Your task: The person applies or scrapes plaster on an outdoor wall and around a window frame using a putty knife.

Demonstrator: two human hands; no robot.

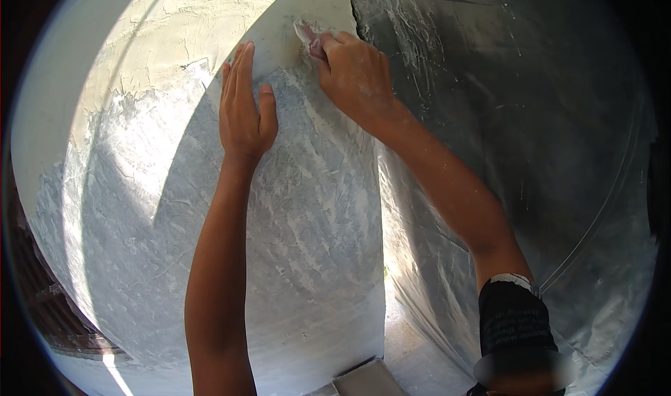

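One L hand outstretched & empty nr wall; R hand gripping sm. reddish tool

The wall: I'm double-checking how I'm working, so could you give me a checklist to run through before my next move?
1. Right hand gripping the tool: ok.
2. Left hand free of tools: ok, fingers extended.
3. Left hand braced on the wall: cannot tell; contact isn't clear.
4. Wall coat even: not ok, cream above, patchy grey below.
5. Plastic sheet unmarked: not ok, white streaks near its top.
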